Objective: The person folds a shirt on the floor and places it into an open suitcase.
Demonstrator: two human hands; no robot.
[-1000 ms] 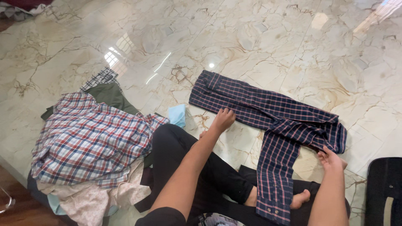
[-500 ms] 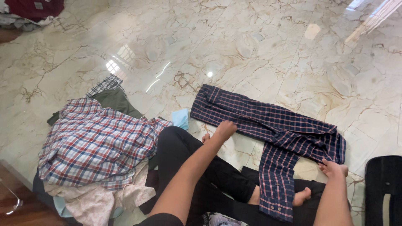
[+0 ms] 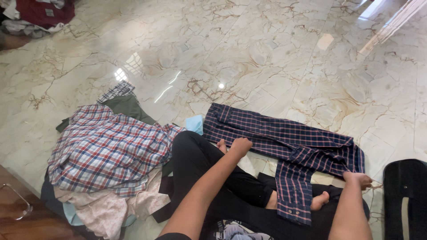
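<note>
A soft navy checked shirt (image 3: 284, 138) lies folded into a long strip on the glossy marble floor (image 3: 267, 53), one sleeve draped over the person's black-trousered leg. The left hand (image 3: 240, 146) has its fingers curled closed on the shirt's near edge, and the right hand (image 3: 357, 178) pinches its far corner. A rumpled pile of clothes (image 3: 106, 155) sits to the left.

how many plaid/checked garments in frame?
3. Navy shirt spread on the floor under both hands; red-and-blue shirt atop the pile on the left; a black-and-white checked piece poking out behind that pile. More may be buried underneath.
</note>
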